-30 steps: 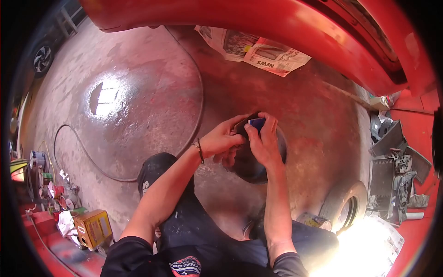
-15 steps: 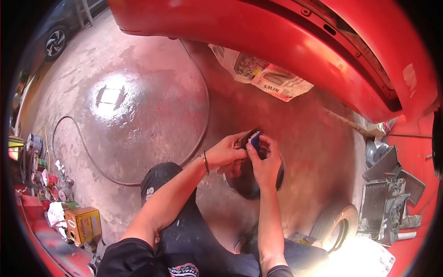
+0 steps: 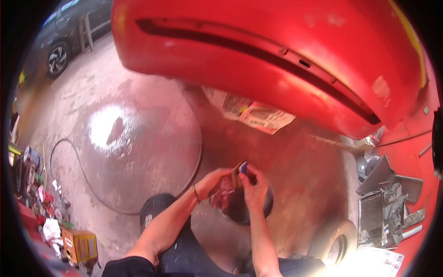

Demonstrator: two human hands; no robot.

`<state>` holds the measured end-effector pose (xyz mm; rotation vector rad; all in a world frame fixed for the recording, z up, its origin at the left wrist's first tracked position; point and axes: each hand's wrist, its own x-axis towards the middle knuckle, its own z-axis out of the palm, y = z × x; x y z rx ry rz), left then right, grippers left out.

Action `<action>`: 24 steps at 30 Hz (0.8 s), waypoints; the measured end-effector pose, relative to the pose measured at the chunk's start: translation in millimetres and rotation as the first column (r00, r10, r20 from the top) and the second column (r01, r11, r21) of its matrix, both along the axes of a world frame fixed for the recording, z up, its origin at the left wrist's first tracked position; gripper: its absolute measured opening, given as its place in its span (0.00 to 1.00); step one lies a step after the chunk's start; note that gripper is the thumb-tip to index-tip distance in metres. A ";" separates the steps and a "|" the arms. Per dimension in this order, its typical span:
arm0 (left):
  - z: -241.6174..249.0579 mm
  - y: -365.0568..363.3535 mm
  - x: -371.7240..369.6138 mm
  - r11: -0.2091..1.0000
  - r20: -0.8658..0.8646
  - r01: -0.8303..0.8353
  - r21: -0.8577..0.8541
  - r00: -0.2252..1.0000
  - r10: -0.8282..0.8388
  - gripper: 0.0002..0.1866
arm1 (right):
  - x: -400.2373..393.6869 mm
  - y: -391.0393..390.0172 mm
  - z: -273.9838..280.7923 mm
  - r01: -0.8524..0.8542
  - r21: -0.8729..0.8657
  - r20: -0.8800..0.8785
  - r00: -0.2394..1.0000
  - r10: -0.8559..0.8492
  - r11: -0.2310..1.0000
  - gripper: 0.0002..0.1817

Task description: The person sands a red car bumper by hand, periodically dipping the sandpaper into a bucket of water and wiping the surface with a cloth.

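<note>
Both my hands meet over a dark round bucket [image 3: 237, 213] on the floor. My right hand [image 3: 255, 188] is closed on a small blue block [image 3: 243, 167], pinched near its fingertips. My left hand [image 3: 213, 181] is closed beside it, gripping a brownish strip [image 3: 235, 178] that looks like sandpaper and lies against the block. Below the left hand is something pinkish and blurred, which I cannot make out as fingers or a rag. Above the bucket, further off, hangs the large red car bumper [image 3: 221, 60].
Newspaper [image 3: 265, 116] lies under the bumper. A hose [image 3: 199, 157] curves over the wet floor. A tyre [image 3: 333, 244] and a radiator [image 3: 372, 217] are at the right. A yellow tin [image 3: 79, 246] stands at the left among clutter. A dark car [image 3: 76, 34] is parked behind.
My view has tilted up, so the bumper shows more fully and my hands sit lower in the picture. Both hands remain together at the block and strip.
</note>
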<state>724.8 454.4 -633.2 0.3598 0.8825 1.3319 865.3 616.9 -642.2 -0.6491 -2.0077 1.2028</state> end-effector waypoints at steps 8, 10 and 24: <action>-20.1 16.6 24.3 0.874 -0.160 -0.449 0.187 0.864 0.478 0.25 | -8.6 -5.5 13.5 -0.168 0.008 0.040 0.985 0.168 0.986 0.33; -19.1 20.8 31.1 0.836 -0.177 -0.519 0.176 0.819 0.546 0.20 | -2.5 -1.6 23.9 -0.262 -0.305 0.139 0.939 0.315 0.916 0.37; -15.6 32.1 24.4 0.922 -0.999 -0.385 -0.046 0.022 -0.041 0.29 | 45.3 38.6 -66.4 -0.072 -0.247 0.629 0.747 0.216 0.966 0.24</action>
